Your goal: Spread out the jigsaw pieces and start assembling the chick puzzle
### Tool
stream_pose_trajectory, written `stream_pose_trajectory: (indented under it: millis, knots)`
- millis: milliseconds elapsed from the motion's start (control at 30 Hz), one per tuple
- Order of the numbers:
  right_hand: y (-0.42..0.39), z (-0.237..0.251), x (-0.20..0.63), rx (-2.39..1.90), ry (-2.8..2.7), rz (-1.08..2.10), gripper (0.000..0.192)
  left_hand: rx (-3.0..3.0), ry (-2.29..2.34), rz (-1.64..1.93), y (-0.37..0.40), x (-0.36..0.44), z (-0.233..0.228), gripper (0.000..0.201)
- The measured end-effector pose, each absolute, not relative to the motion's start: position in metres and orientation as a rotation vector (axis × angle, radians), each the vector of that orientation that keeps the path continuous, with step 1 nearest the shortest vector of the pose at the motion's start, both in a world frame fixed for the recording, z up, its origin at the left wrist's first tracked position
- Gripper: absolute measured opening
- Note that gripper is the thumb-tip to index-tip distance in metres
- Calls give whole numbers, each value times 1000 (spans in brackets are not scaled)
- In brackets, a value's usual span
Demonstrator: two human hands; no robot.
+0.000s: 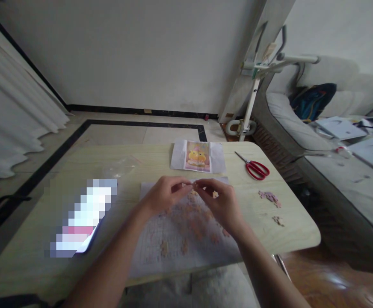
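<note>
My left hand (164,194) and my right hand (221,201) meet above a white gridded sheet (161,252) on a light wooden table (29,256). Their fingertips pinch small puzzle pieces (191,185) together between them. My right hand also keeps one small yellowish piece (215,194) against its fingers. Several loose orange and pink pieces (186,246) lie scattered on the sheet below my hands. Beyond the hands lies a reference picture (198,156) of a yellow cartoon figure on white paper.
Red-handled scissors (256,168) lie at the far right of the table. Small clusters of pieces (270,197) rest near the right edge. A blurred-out phone (82,218) lies on the left. A clear plastic bag (124,166) sits behind it. A sofa (334,162) stands to the right.
</note>
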State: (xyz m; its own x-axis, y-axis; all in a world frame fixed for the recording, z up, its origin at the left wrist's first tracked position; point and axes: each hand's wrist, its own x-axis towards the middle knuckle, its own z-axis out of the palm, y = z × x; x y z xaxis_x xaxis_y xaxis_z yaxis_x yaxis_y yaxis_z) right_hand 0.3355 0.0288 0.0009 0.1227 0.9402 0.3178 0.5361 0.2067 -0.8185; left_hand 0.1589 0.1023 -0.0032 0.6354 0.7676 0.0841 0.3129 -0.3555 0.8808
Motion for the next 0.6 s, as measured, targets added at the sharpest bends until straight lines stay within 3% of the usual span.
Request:
stream_pose_trajectory:
  millis: [200, 300, 600]
  knots:
    - [32, -4, 329, -1450, -1521, 541, 9, 1857, 814, 671, 101, 160, 7, 26]
    - [28, -6, 338, -1479, -1529, 577, 21, 1851, 877, 714, 103, 158, 9, 24]
    - [6, -6, 354, -1663, -2077, 552, 19, 1864, 949, 790, 110, 159, -3, 27]
